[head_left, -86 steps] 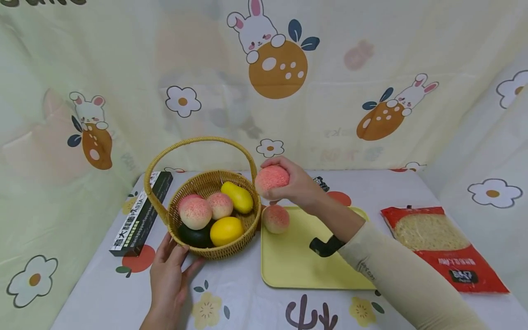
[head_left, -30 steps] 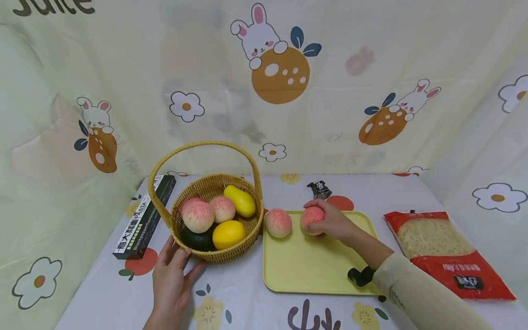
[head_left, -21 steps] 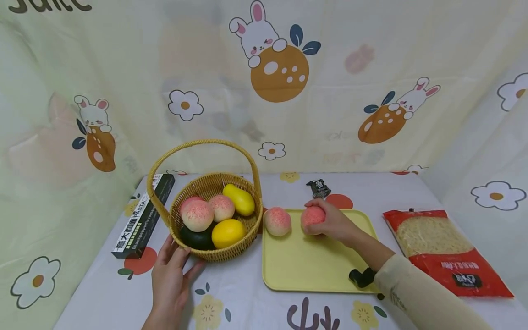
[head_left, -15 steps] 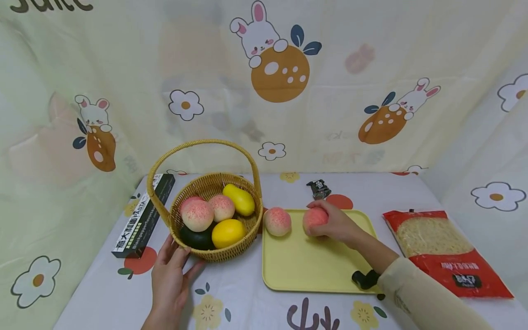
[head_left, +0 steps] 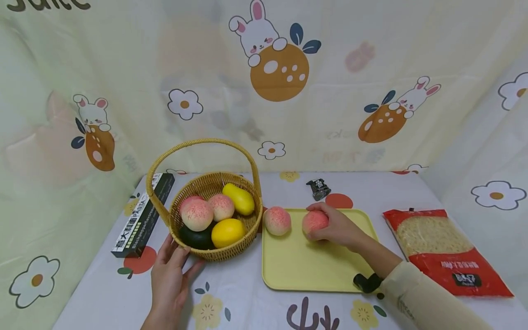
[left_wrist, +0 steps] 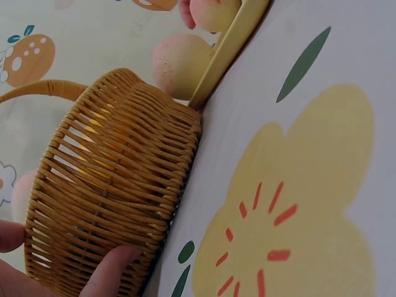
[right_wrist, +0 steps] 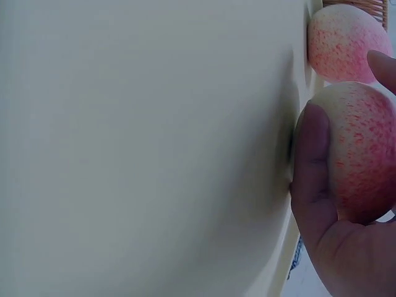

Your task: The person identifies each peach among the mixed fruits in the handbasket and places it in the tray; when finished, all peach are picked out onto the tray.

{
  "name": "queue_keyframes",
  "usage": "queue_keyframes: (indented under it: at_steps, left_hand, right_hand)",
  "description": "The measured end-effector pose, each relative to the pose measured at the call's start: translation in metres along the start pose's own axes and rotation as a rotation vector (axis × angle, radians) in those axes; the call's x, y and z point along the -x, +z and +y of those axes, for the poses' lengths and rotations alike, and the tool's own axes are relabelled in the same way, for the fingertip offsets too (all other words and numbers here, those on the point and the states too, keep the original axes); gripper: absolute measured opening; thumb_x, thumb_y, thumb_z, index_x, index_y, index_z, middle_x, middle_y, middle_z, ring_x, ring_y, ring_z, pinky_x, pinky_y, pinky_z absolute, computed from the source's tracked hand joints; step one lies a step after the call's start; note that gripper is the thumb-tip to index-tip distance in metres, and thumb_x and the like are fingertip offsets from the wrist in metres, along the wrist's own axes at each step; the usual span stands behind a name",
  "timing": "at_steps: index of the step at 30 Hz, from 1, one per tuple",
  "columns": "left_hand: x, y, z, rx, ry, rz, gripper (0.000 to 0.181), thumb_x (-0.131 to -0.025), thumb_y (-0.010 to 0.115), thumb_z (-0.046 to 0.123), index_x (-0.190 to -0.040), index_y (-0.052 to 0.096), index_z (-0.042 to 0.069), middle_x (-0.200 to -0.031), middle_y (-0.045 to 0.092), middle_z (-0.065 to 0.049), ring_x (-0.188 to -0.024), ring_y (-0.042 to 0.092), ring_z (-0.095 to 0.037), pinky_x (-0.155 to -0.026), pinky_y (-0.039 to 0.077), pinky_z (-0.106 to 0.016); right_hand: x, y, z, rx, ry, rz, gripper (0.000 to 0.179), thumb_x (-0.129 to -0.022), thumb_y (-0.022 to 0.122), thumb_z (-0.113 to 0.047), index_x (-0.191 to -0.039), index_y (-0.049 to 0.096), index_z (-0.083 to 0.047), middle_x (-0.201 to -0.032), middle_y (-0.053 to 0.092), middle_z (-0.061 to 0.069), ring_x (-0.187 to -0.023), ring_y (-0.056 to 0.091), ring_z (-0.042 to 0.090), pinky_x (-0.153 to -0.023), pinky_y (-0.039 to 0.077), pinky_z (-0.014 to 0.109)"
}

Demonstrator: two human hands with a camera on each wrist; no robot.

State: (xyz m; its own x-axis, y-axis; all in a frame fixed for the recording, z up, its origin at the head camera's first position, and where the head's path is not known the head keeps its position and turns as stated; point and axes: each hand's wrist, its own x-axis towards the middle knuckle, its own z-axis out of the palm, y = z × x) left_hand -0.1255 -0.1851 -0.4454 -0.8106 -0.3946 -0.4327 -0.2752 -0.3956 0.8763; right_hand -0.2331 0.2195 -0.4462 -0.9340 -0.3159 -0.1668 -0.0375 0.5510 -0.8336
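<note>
My right hand [head_left: 339, 227] grips a pink peach [head_left: 314, 222] on the yellow tray [head_left: 313, 270]; in the right wrist view, the thumb lies along the peach's side close to the tray surface. A second peach [head_left: 277, 221] sits at the tray's left edge, apart from the held one. At the front left of the wicker basket [head_left: 235, 253], my left hand [head_left: 170, 270] holds its side, with the thumb [left_wrist: 114, 269] against the woven wall. Inside the basket are several peaches [head_left: 197, 215], a yellow lemon-like fruit [head_left: 228, 233], a longer yellow fruit [head_left: 239, 200] and a dark green one [head_left: 196, 236].
A dark pasta box [head_left: 143, 217] lies left of the basket. Behind the tray is a small black packet [head_left: 319, 189]. A red bag of noodle-like food [head_left: 445, 252] lies at the right. The basket's tall handle [head_left: 202, 141] arches above its rim.
My right hand has brought the peach from beside the basket's right rim down onto the tray, then shifted slightly right with it. The left hand keeps its place at the basket.
</note>
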Motion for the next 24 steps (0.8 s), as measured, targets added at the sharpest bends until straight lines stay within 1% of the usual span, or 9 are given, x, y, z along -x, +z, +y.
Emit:
queue_keyframes:
  at_steps: [4, 6, 9, 11, 14, 18, 22, 24]
  left_hand:
    - [0.000, 0.000, 0.000, 0.002, -0.003, 0.006, 0.079, -0.102, 0.059, 0.017, -0.169, 0.022, 0.039, -0.177, 0.025, 0.003, -0.146, 0.048, -0.028, -0.097, 0.063, -0.047]
    - [0.000, 0.000, 0.000, 0.002, -0.001, 0.007, 0.079, -0.102, 0.058, 0.017, -0.169, 0.023, 0.039, -0.177, 0.025, 0.003, -0.146, 0.048, -0.028, -0.096, 0.063, -0.047]
    - [0.000, 0.000, 0.000, 0.001, 0.000, 0.008, 0.079, -0.102, 0.059, 0.017, -0.169, 0.023, 0.039, -0.177, 0.024, 0.003, -0.146, 0.048, -0.028, -0.096, 0.063, -0.046]
    - [0.000, 0.000, 0.000, -0.001, -0.001, 0.009, 0.078, -0.102, 0.059, 0.017, -0.169, 0.023, 0.039, -0.177, 0.025, 0.004, -0.146, 0.048, -0.028, -0.096, 0.063, -0.046]
    - [0.000, 0.000, 0.000, -0.002, -0.007, 0.008, 0.078, -0.103, 0.059, 0.018, -0.169, 0.023, 0.039, -0.177, 0.025, 0.004, -0.147, 0.048, -0.028, -0.097, 0.063, -0.046]
    - [0.000, 0.000, 0.000, -0.005, -0.011, 0.007, 0.078, -0.103, 0.060, 0.019, -0.169, 0.022, 0.039, -0.177, 0.025, 0.003, -0.147, 0.048, -0.028, -0.097, 0.062, -0.046]
    - [0.000, 0.000, 0.001, -0.007, -0.008, 0.006, 0.078, -0.103, 0.060, 0.020, -0.169, 0.022, 0.039, -0.177, 0.025, 0.003, -0.147, 0.048, -0.028, -0.097, 0.062, -0.046]
    - [0.000, 0.000, 0.001, -0.006, -0.007, 0.006, 0.078, -0.103, 0.060, 0.019, -0.169, 0.022, 0.039, -0.177, 0.025, 0.004, -0.147, 0.048, -0.028, -0.097, 0.062, -0.045]
  right_hand:
    - [0.004, -0.005, 0.001, 0.016, 0.005, 0.017, 0.077, -0.082, 0.089, -0.025, -0.148, 0.051, -0.009, -0.136, 0.059, 0.017, -0.117, 0.057, 0.032, -0.084, 0.058, 0.030]
    - [0.006, -0.007, 0.001, 0.009, 0.007, 0.016, 0.077, -0.083, 0.088, -0.025, -0.148, 0.051, -0.008, -0.137, 0.058, 0.018, -0.118, 0.056, 0.033, -0.083, 0.059, 0.031]
    - [0.008, -0.010, 0.001, -0.018, 0.034, 0.021, 0.077, -0.083, 0.089, -0.025, -0.148, 0.051, -0.009, -0.139, 0.056, 0.019, -0.120, 0.055, 0.035, -0.081, 0.063, 0.032]
    - [0.011, -0.012, 0.000, -0.039, 0.041, 0.021, 0.078, -0.083, 0.089, -0.025, -0.149, 0.049, -0.009, -0.142, 0.055, 0.021, -0.123, 0.055, 0.038, -0.080, 0.065, 0.034]
    - [0.016, -0.016, 0.001, -0.068, 0.049, 0.036, 0.079, -0.084, 0.089, -0.025, -0.150, 0.049, -0.009, -0.148, 0.052, 0.021, -0.132, 0.051, 0.042, -0.081, 0.067, 0.037]
    - [0.026, -0.024, 0.001, -0.088, 0.025, 0.061, 0.081, -0.085, 0.087, -0.025, -0.152, 0.046, -0.007, -0.153, 0.050, 0.021, -0.142, 0.045, 0.046, -0.084, 0.067, 0.038]
    - [0.039, -0.031, -0.001, -0.071, -0.005, 0.096, 0.081, -0.087, 0.086, -0.028, -0.153, 0.045, -0.007, -0.155, 0.050, 0.021, -0.143, 0.045, 0.046, -0.085, 0.064, 0.034]
    - [0.047, -0.033, -0.004, -0.053, -0.010, 0.118, 0.079, -0.087, 0.086, -0.031, -0.153, 0.047, -0.010, -0.155, 0.051, 0.020, -0.144, 0.046, 0.045, -0.087, 0.063, 0.034]
